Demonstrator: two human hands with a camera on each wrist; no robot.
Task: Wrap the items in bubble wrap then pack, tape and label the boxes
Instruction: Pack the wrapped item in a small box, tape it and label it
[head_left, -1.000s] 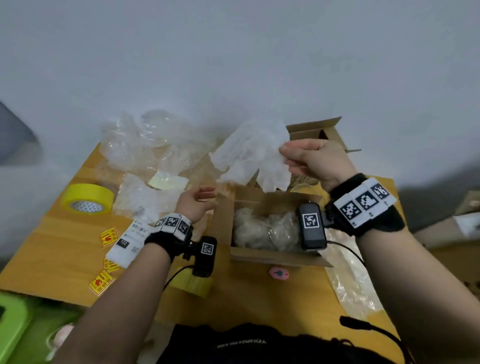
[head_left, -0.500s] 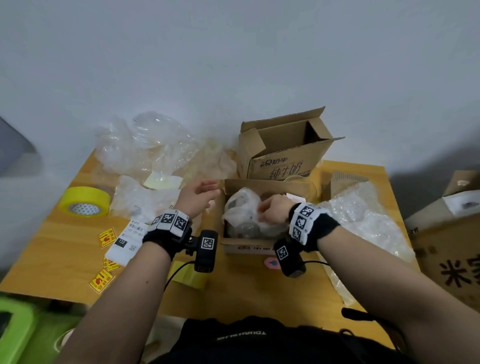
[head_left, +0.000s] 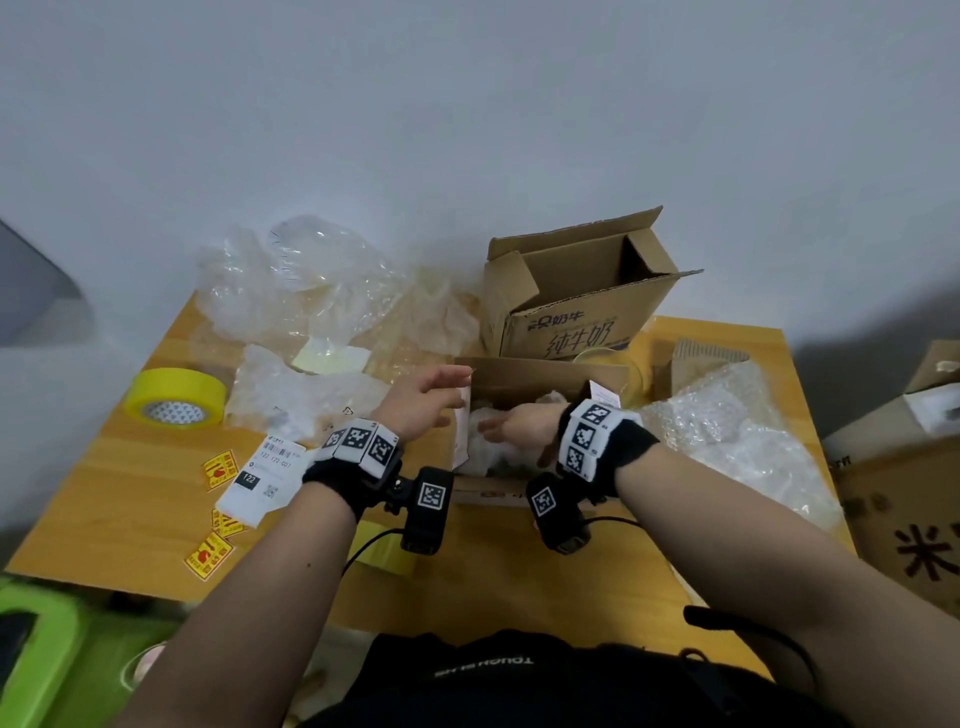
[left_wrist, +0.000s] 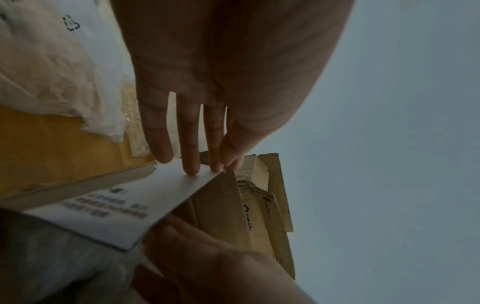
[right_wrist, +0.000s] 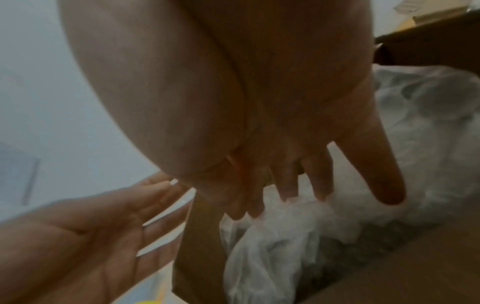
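Note:
A small open cardboard box (head_left: 524, 373) sits mid-table, holding bundles in white wrap (head_left: 485, 447). My right hand (head_left: 506, 431) is inside it, fingers nearly straight, pressing down on the white wrap (right_wrist: 285, 230). My left hand (head_left: 441, 388) is at the box's left side, fingers straight, their tips touching the upright left flap (head_left: 461, 434). In the left wrist view the fingertips (left_wrist: 191, 171) rest on the flap's white printed face (left_wrist: 116, 207). In the right wrist view the left palm (right_wrist: 85, 238) faces the flap's (right_wrist: 200, 242) outer side.
A larger open box (head_left: 582, 317) lies behind. Loose bubble wrap is piled at back left (head_left: 301, 291) and at the right (head_left: 727, 431). A yellow tape roll (head_left: 174, 397), a shipping label (head_left: 260, 480) and yellow-red stickers (head_left: 210, 556) lie on the left. More boxes (head_left: 909, 467) stand off the table's right.
My right hand brought the white wrap down from above into the small box and now presses it in. My left hand moved right onto the left flap.

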